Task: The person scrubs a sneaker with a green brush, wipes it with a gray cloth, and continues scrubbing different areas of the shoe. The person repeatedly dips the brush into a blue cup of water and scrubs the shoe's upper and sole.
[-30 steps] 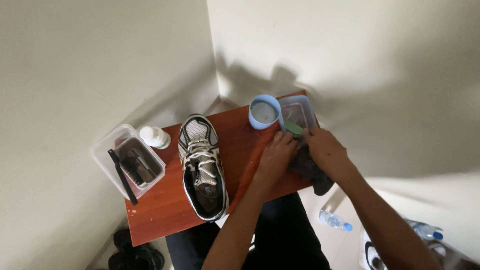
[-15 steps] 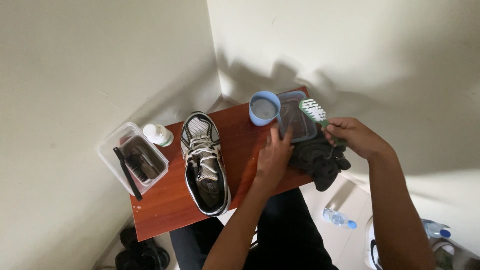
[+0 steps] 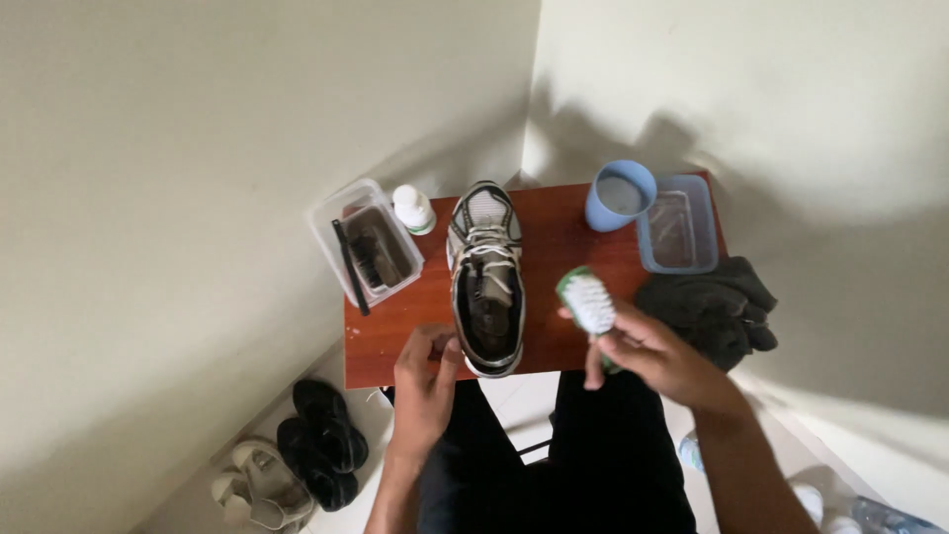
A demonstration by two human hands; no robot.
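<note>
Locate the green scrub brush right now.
Head view: the green scrub brush is held bristles-up in the right hand, over the table's front edge, just right of the sneaker and left of the dark cloth.

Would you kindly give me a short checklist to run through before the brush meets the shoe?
1. Right hand grips the green-backed white-bristled brush: ok.
2. Left hand steadies the heel of the grey and white sneaker: ok.
3. Sneaker lies fully on the red-brown wooden table: ok.
4. Water in the blue plastic cup: cannot tell.
5. Dark grey cloth within reach: ok.
</note>
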